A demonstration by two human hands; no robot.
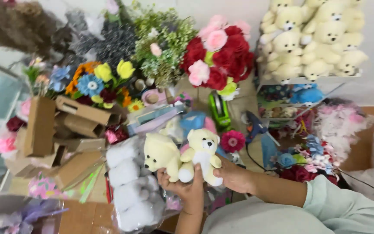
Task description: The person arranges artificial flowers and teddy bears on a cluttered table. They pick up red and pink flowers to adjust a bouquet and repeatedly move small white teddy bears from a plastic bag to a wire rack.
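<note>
1. Cluttered tabletop (pixel 87 216) fills my view, backed by a pale wall; paper flowers (pixel 219 56), cardboard boxes (pixel 81 115) and a rack of cream bears (pixel 314 37) crowd it.
2. My left hand (pixel 185 186) comes up from below, palm up, fingers clamped under two small bears.
3. My right hand (pixel 234 175) reaches in from the right, sleeve pale green, closed on the right bear (pixel 202 154) at its side.
4. Both bears are pale yellow and upright; the right one faces me, the left bear (pixel 161 154) is turned away. They touch, held above the tabletop near its middle.
5. White pompoms (pixel 128 186) in a bag lie just left of my hands; a glue gun (pixel 254 125) sits near on the right. Little open room either side.
</note>
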